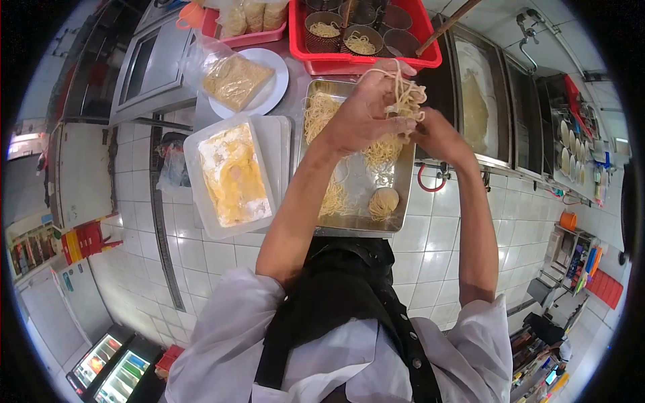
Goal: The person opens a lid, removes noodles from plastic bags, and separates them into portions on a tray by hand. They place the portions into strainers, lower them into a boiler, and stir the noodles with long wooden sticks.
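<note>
My left hand [363, 114] is closed round a tangle of pale noodles [406, 97], held above the metal tray [356, 223]. My right hand [433, 131] is right beside it at the lower edge of the same noodles, its fingertips largely hidden behind them. In the tray lie loose noodles [321, 115] at the upper left, more beneath my hands, and a small round bundle [383, 203] at the lower right. Strainer baskets [363, 41], two with noodles inside, stand in a red basin [430, 57] just beyond the tray.
A plastic container [195, 158] with yellow and white contents sits left of the tray. Behind it, a white plate [279, 84] bears a bagged food packet [235, 80]. A wooden stick [450, 27] slants over the basin's right rim, near a steel basin with cloudy liquid [476, 101].
</note>
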A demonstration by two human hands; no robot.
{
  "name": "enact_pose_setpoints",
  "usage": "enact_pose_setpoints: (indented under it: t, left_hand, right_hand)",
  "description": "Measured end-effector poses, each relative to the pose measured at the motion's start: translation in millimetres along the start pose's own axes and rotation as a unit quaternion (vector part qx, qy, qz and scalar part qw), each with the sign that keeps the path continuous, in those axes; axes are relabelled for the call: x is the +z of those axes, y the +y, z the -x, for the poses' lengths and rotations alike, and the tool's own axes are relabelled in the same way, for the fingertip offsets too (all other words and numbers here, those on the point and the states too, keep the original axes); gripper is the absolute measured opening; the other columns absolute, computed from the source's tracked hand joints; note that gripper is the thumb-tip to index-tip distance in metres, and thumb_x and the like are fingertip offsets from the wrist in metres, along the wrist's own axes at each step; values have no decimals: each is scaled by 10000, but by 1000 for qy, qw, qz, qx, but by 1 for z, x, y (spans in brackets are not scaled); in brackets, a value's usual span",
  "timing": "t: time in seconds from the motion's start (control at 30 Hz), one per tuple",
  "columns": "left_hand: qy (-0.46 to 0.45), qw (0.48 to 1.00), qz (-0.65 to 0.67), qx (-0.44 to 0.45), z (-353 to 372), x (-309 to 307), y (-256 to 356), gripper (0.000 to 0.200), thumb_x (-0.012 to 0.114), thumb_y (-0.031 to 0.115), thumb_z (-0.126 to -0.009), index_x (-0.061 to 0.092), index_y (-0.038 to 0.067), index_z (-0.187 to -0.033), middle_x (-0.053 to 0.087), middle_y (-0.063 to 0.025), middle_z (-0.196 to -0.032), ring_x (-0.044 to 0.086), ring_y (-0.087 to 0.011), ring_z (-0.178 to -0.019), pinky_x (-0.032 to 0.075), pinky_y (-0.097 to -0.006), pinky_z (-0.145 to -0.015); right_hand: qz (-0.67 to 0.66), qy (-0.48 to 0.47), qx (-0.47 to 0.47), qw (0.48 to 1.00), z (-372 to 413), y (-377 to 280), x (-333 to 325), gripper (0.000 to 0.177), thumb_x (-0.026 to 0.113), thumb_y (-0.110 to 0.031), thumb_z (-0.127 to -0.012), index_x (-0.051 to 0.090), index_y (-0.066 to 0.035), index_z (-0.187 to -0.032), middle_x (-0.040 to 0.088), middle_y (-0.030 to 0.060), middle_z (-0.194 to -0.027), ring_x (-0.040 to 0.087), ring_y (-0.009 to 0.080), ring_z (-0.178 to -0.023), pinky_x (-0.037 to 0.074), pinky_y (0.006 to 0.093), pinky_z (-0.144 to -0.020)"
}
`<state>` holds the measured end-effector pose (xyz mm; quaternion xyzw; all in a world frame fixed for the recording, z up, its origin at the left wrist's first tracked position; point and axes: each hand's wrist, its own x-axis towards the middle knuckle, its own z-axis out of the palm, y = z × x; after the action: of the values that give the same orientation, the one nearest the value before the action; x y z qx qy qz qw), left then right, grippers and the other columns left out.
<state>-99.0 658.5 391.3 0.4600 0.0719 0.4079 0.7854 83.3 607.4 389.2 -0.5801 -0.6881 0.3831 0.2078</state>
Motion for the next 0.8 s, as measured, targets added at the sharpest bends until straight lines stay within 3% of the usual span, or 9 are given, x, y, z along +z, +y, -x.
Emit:
enact_pose_setpoints:
  t: [0.13,0.4,0.47,0.53,0.63,0.67,0.73,0.77,0.8]
  left_hand:
    - [54,989,-133,-42,7,-35,-24,364,655,-25,-809,483,35,-1124,562,-51,-1034,567,-127,-984,473,-276,-882]
    - [82,977,-134,-142,20,-50,-78,196,573,44,-875,557,7,-1067,592,-37,-856,530,-110,-792,454,-275,-716]
    - [79,972,-173,-139,32,-62,-95,217,572,78,-881,556,0,-1083,591,-39,-828,514,-114,-759,450,-283,-693]
    - [156,927,-226,-256,40,-73,-109,278,598,176,-870,561,-12,-1072,622,-103,-912,577,-177,-823,464,-294,-754]
    - [2,853,-458,-251,51,-95,-111,510,609,272,-878,452,-1,-1279,549,-114,-1213,591,-219,-936,472,-317,-822]
    - [0,853,-455,-253,49,-81,-103,510,609,272,-878,452,-1,-1279,549,-114,-1213,591,-219,-936,472,-317,-822]
    - [70,799,-597,25,34,-33,-68,537,613,330,-869,491,-17,-1261,575,-168,-1203,598,-266,-979,459,-357,-864]
    - [73,798,-598,25,27,-18,-58,537,613,330,-869,491,-17,-1261,575,-168,-1203,598,-266,-979,459,-357,-864]
    - [54,861,-506,-14,20,-5,-50,508,621,340,-862,534,-26,-1204,599,-187,-1142,600,-284,-976,455,-369,-869]
  right_hand:
    - [55,133,-11,989,10,-54,-42,152,629,-131,-828,646,8,-888,602,87,-657,536,116,-608,422,284,-573]
    - [-40,230,-22,972,16,-111,-57,176,590,-138,-897,637,31,-879,611,17,-682,518,57,-614,420,236,-580]
    - [-49,330,-77,939,18,-124,-60,173,592,-147,-902,644,18,-891,601,-17,-684,504,50,-598,409,224,-558]
    - [-51,357,-54,931,24,-140,-67,187,576,-176,-921,644,-2,-905,587,-28,-711,493,35,-627,391,201,-566]
    - [11,396,-32,918,21,-147,-74,206,561,-220,-941,646,-34,-915,541,-45,-716,430,14,-616,326,175,-538]
    - [-3,362,-25,932,18,-145,-75,204,564,-220,-939,644,-34,-916,535,-46,-712,412,15,-605,312,176,-528]
    - [-6,317,-29,948,12,-143,-76,198,573,-215,-934,642,-29,-936,535,-42,-706,389,14,-583,293,182,-511]
    - [-7,314,-32,949,11,-143,-77,198,573,-215,-934,642,-29,-936,535,-42,-706,389,14,-583,293,182,-511]
    - [-8,313,-33,949,10,-145,-80,195,574,-211,-933,643,-29,-950,541,-41,-711,394,13,-582,295,179,-509]
